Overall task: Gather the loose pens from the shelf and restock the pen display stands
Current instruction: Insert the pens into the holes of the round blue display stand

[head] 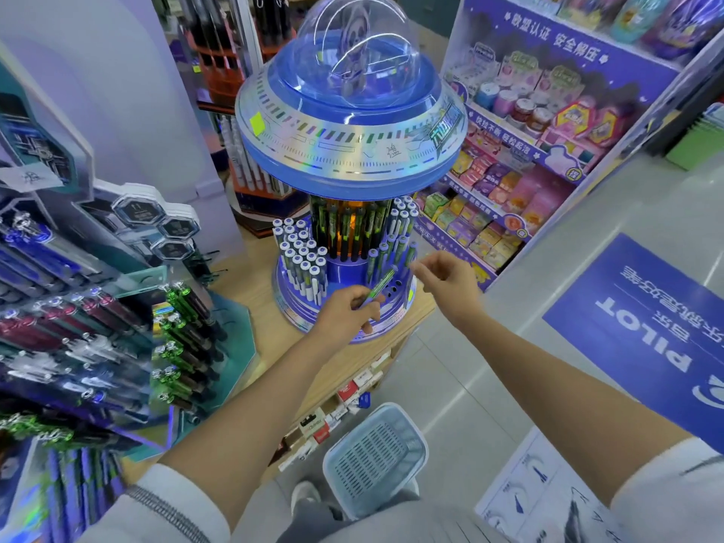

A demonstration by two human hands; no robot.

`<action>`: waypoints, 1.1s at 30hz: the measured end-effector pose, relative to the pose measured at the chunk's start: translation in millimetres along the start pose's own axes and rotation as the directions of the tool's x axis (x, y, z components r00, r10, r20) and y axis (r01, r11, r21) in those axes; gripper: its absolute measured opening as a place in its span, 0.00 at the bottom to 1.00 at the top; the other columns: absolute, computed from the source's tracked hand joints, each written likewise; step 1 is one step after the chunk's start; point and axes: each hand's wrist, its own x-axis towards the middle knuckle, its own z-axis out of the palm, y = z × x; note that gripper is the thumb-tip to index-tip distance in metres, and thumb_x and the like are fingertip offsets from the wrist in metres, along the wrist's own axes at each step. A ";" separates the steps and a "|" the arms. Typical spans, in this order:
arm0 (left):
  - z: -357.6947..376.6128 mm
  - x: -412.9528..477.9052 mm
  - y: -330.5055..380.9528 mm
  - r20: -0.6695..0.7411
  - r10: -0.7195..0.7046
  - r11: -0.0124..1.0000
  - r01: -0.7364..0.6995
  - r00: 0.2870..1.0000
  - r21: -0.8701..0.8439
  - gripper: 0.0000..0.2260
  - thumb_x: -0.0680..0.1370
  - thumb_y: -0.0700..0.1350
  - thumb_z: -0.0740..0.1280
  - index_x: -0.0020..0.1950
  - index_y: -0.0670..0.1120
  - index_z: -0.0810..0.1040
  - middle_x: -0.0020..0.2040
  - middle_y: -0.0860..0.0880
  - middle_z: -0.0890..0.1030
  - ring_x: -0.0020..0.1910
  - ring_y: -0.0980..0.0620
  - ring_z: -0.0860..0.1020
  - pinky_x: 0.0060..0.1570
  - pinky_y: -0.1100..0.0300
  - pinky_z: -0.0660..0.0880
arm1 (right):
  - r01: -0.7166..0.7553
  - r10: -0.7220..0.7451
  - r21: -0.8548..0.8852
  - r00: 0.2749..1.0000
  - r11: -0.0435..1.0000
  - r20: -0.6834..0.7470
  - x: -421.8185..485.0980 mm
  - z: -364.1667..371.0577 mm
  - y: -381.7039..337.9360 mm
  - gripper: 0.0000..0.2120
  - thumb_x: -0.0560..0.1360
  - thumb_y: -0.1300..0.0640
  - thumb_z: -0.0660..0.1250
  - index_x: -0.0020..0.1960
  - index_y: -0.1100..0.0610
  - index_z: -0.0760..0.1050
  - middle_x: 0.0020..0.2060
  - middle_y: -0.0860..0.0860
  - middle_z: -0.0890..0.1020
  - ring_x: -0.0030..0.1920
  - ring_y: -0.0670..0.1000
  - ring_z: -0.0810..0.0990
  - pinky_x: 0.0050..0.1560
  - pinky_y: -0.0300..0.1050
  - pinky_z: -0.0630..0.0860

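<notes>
Green translucent pen (379, 286) pinched in left hand (348, 312), right hand (446, 282) loose-fingered beside blue display stand (344, 150).

The shop is lit brightly and evenly from overhead. Curved glare streaks are seen on the clear dome (352, 45) of the pen display stand (348, 150). Edges are bent by the wide lens. The racks (78, 307) at left are blurred, and the pen (380, 286) gripped by the left hand (344, 311) is slightly smeared.

Both bare forearms are reaching far forward. The left hand (346, 311) is gripping a pen (378, 286); the right hand (446, 282), beside it, is hovering, fingers loosely curled, grip unclear.
</notes>
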 end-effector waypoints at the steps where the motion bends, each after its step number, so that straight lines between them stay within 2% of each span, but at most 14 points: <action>1: 2.2 0.2 0.7 0.003 0.002 1.000 -0.002 1.000 0.015 0.03 0.78 0.38 0.65 0.45 0.43 0.78 0.46 0.48 0.82 0.31 0.50 0.76 0.40 0.58 0.75 | -0.014 0.011 0.038 0.997 0.999 0.077 -4.9 2.7 -2.2 0.11 0.75 0.52 0.71 0.48 0.60 0.79 0.35 0.52 0.79 0.33 0.47 0.75 0.36 0.41 0.73; 4: 7.6 -1.0 3.5 -0.007 0.000 0.999 0.000 1.000 0.037 0.04 0.79 0.39 0.64 0.52 0.41 0.77 0.41 0.45 0.81 0.31 0.50 0.76 0.28 0.68 0.70 | -0.084 0.048 0.128 0.965 0.988 0.258 -12.8 8.0 -8.9 0.14 0.75 0.56 0.71 0.58 0.59 0.78 0.39 0.52 0.81 0.34 0.45 0.78 0.34 0.38 0.74; 5: 8.3 -0.7 3.4 -0.011 0.004 0.999 -0.004 1.000 0.040 0.04 0.80 0.38 0.64 0.52 0.40 0.77 0.40 0.45 0.80 0.31 0.50 0.75 0.29 0.67 0.72 | -0.111 0.066 0.157 0.960 0.981 0.272 -12.8 7.7 -10.3 0.15 0.75 0.57 0.71 0.60 0.59 0.77 0.40 0.53 0.82 0.36 0.45 0.79 0.35 0.38 0.74; 8: 9.1 -0.4 3.4 0.022 0.022 0.998 -0.023 1.000 0.050 0.04 0.79 0.37 0.64 0.50 0.41 0.78 0.38 0.47 0.80 0.31 0.49 0.75 0.42 0.52 0.77 | -0.194 0.129 0.180 0.938 0.964 0.321 -12.7 3.7 -12.3 0.16 0.74 0.59 0.72 0.60 0.60 0.75 0.43 0.54 0.83 0.40 0.47 0.80 0.39 0.39 0.74; 11: 10.4 -2.5 6.3 0.043 0.027 0.998 -0.029 0.999 0.060 0.05 0.78 0.38 0.66 0.50 0.38 0.78 0.38 0.46 0.80 0.32 0.48 0.76 0.43 0.51 0.77 | -0.200 0.132 0.142 0.913 0.970 0.387 -16.3 3.7 -12.7 0.11 0.74 0.60 0.71 0.55 0.64 0.77 0.42 0.55 0.84 0.38 0.45 0.80 0.40 0.37 0.74; 14: 6.3 -4.6 7.1 0.050 0.020 0.996 -0.024 0.999 0.084 0.05 0.78 0.40 0.67 0.53 0.40 0.78 0.42 0.46 0.80 0.35 0.49 0.77 0.33 0.64 0.73 | -0.193 0.122 0.198 0.939 0.961 0.323 -14.7 -3.9 -17.0 0.02 0.75 0.62 0.70 0.47 0.59 0.78 0.39 0.52 0.83 0.37 0.45 0.81 0.42 0.38 0.75; 15: 3.6 -4.3 5.3 0.033 0.018 0.994 -0.022 0.999 0.111 0.06 0.78 0.40 0.67 0.55 0.42 0.78 0.44 0.46 0.79 0.37 0.49 0.77 0.32 0.65 0.72 | -0.183 0.118 0.232 0.955 0.955 0.271 -12.3 -9.2 -18.1 0.02 0.75 0.63 0.69 0.47 0.58 0.77 0.37 0.51 0.84 0.38 0.45 0.82 0.42 0.38 0.76; 17: -2.4 -2.9 0.8 -0.025 0.034 0.983 -0.029 0.999 0.181 0.10 0.78 0.41 0.67 0.59 0.44 0.76 0.50 0.46 0.78 0.44 0.47 0.78 0.41 0.57 0.75 | -0.136 0.102 0.276 0.986 0.951 0.134 -6.5 -20.8 -20.4 0.03 0.76 0.64 0.69 0.46 0.58 0.76 0.34 0.48 0.85 0.37 0.45 0.83 0.40 0.38 0.77; 19: -6.2 -1.8 -1.9 -0.051 0.072 0.968 -0.057 0.996 0.246 0.14 0.78 0.42 0.68 0.63 0.44 0.75 0.57 0.45 0.77 0.54 0.47 0.77 0.55 0.51 0.75 | -0.073 0.081 0.262 0.996 0.962 -0.021 -2.0 -30.1 -22.0 0.07 0.76 0.64 0.68 0.43 0.55 0.73 0.32 0.47 0.84 0.35 0.45 0.83 0.38 0.38 0.77; 21: -6.3 -0.8 -2.4 -0.031 0.090 0.954 -0.077 0.996 0.290 0.17 0.78 0.43 0.68 0.66 0.45 0.73 0.63 0.46 0.75 0.62 0.48 0.74 0.62 0.51 0.71 | -0.030 0.059 0.205 0.989 0.978 -0.138 1.6 -34.2 -22.0 0.10 0.77 0.62 0.68 0.42 0.54 0.69 0.31 0.46 0.83 0.35 0.46 0.83 0.37 0.39 0.77; 23: -4.2 0.6 -3.3 -0.015 0.071 0.948 -0.063 0.997 0.313 0.19 0.77 0.44 0.69 0.68 0.46 0.73 0.66 0.47 0.74 0.65 0.48 0.72 0.64 0.52 0.70 | 0.004 0.023 0.132 0.979 0.991 -0.202 3.7 -32.2 -22.0 0.11 0.76 0.61 0.69 0.41 0.53 0.68 0.32 0.47 0.82 0.35 0.47 0.82 0.37 0.40 0.76; 28: -2.3 0.3 -6.9 0.004 0.075 0.921 -0.071 0.997 0.383 0.16 0.78 0.44 0.67 0.66 0.46 0.75 0.66 0.48 0.76 0.63 0.46 0.74 0.63 0.50 0.72 | 0.094 -0.097 -0.029 0.981 0.995 -0.168 5.4 -16.4 -19.3 0.14 0.75 0.60 0.72 0.41 0.46 0.68 0.36 0.55 0.81 0.35 0.47 0.77 0.36 0.30 0.70; 31: -3.7 -0.4 -6.9 -0.002 0.115 0.901 -0.103 0.993 0.421 0.14 0.79 0.44 0.66 0.64 0.47 0.77 0.64 0.50 0.78 0.63 0.48 0.74 0.64 0.52 0.70 | 0.094 -0.105 -0.082 0.985 0.992 -0.136 5.0 -9.6 -15.9 0.12 0.74 0.59 0.72 0.42 0.48 0.70 0.37 0.55 0.79 0.36 0.49 0.76 0.37 0.30 0.71; 33: -5.2 -0.1 -7.7 -0.032 0.155 0.844 -0.115 0.987 0.524 0.13 0.79 0.46 0.65 0.64 0.49 0.77 0.60 0.50 0.80 0.61 0.49 0.75 0.65 0.55 0.65 | 0.078 -0.090 -0.090 0.987 0.993 -0.135 3.5 -6.5 -14.1 0.11 0.74 0.59 0.72 0.42 0.50 0.71 0.38 0.55 0.79 0.38 0.49 0.77 0.39 0.32 0.73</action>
